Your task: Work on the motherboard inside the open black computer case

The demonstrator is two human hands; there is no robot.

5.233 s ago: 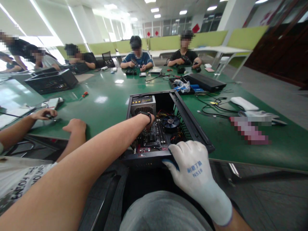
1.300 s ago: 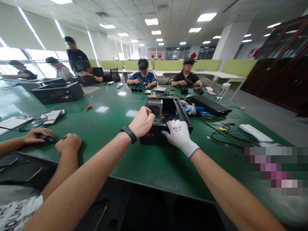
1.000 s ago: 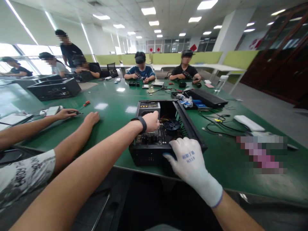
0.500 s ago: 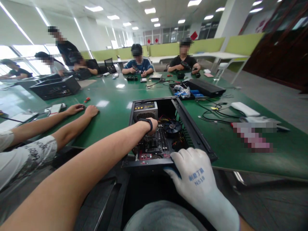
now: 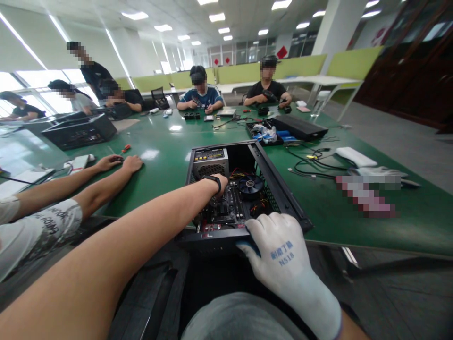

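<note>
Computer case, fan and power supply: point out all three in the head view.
Computer case [image 5: 282, 190]: head view, on its right side rail.
Fan [image 5: 250, 183]: head view, on the round hub.
Power supply [image 5: 214, 167]: head view, on its grille face.

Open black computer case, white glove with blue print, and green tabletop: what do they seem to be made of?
Open black computer case: probably painted metal, matte; thin straight edges, perforated side.
White glove with blue print: likely knitted fabric; dull, close-fitting.
Green tabletop: smooth, glossy coating or sheet, showing bright reflections; core unclear.
</note>
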